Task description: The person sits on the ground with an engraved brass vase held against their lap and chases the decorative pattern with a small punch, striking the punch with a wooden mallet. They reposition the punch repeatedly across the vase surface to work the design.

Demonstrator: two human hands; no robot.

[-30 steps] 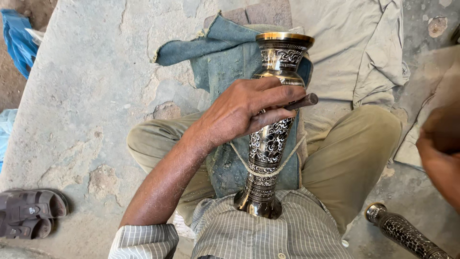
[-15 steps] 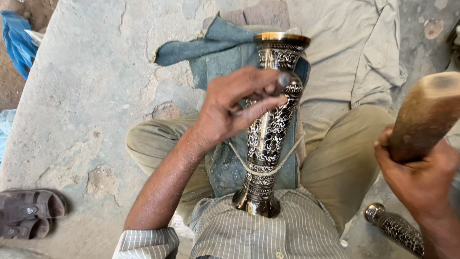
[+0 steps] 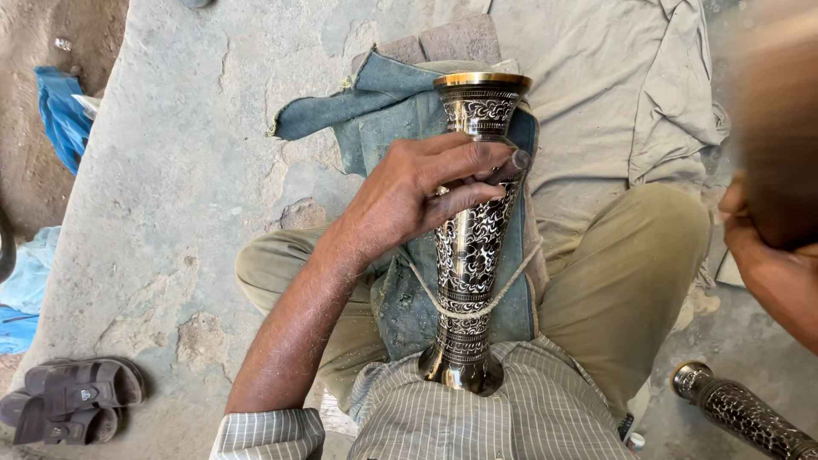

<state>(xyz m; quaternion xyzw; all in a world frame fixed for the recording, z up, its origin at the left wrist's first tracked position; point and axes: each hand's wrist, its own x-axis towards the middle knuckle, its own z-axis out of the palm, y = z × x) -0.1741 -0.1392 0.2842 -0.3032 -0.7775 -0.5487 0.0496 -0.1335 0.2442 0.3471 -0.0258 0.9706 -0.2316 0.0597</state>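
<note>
Gripping engraved metal vase (image 3: 471, 247) (flared): left hand (image 3: 409, 192).

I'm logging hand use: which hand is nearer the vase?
Left. The left hand rests on the vase, while the right hand is off to its right, clear of it.

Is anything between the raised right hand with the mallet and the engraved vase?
Nothing visible lies in the gap. The left hand grips the vase near its neck, holding a small tool; the right hand holds the blurred mallet off to the side.
</note>
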